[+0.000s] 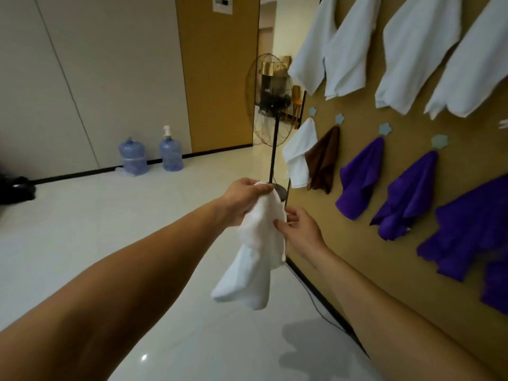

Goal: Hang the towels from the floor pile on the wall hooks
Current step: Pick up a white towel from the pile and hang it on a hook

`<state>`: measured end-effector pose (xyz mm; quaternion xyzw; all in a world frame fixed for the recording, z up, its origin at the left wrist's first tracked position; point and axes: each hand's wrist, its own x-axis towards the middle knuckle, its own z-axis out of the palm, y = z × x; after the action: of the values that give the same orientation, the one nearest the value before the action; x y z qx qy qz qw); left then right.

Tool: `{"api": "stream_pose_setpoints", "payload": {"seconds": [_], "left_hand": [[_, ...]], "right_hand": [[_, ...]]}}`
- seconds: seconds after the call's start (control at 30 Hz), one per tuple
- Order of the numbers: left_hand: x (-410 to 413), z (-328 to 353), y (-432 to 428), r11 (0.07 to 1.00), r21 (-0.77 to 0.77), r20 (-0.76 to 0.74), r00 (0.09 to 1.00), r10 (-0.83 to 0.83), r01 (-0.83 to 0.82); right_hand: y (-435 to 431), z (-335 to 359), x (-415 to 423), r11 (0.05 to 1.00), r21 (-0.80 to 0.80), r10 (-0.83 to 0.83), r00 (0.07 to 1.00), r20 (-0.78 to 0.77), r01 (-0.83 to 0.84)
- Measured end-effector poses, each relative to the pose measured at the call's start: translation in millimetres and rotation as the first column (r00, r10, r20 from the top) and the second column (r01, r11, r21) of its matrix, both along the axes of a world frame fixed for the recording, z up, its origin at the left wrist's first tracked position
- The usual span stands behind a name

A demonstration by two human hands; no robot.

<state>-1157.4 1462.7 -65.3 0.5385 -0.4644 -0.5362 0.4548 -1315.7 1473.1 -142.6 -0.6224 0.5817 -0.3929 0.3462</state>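
Note:
A small white towel (255, 251) hangs in front of me over the floor. My left hand (242, 200) grips its top corner. My right hand (299, 229) pinches its right edge with thumb and fingers. On the cork wall to my right, star-shaped hooks (384, 129) carry a white towel (301, 152), a brown towel (324, 160) and purple towels (362, 177). Above them hang several large white towels (417, 50). The floor pile is out of view.
A standing fan (270, 100) on a pole stands at the wall's far end, just beyond my hands. Its cable (316, 306) runs along the floor by the baseboard. Two blue water bottles (151, 155) sit against the far wall. A dark object (16, 188) lies at the left.

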Motion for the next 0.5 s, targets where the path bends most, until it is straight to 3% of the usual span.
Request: {"api": "stream_pose_setpoints", "payload": {"seconds": [0.1,0.13,0.2,0.27,0.33,0.4,0.5], "left_hand": [[-18,-1,-7,0.994,0.059,-0.191,0.977,0.098,-0.088],[-27,-3,-9,0.990,0.094,-0.226,0.966,0.127,-0.108],[-44,-7,-10,0.988,0.127,-0.216,0.970,0.109,-0.082],[-59,-11,-10,0.992,0.128,-0.182,0.983,0.028,-0.004],[-70,-12,-9,0.982,0.162,-0.184,0.981,-0.064,0.094],[-78,-10,-7,0.967,0.114,0.004,0.973,-0.230,0.228],[-96,-2,-2,0.835,0.011,0.401,0.763,-0.507,0.550]], "right_hand": [[24,7,-20,0.991,-0.048,0.132,0.919,0.372,-0.123],[33,7,-23,0.979,-0.038,0.201,0.915,0.349,-0.201],[46,2,-27,0.972,-0.046,0.235,0.959,0.156,-0.230],[48,1,-34,0.992,-0.125,0.010,0.998,0.063,-0.002],[49,12,-53,0.952,-0.161,-0.225,0.953,0.202,0.259],[48,23,-78,0.930,-0.103,-0.309,0.901,0.303,0.353],[44,43,-107,0.944,-0.052,-0.305,0.923,0.237,0.325]]}}
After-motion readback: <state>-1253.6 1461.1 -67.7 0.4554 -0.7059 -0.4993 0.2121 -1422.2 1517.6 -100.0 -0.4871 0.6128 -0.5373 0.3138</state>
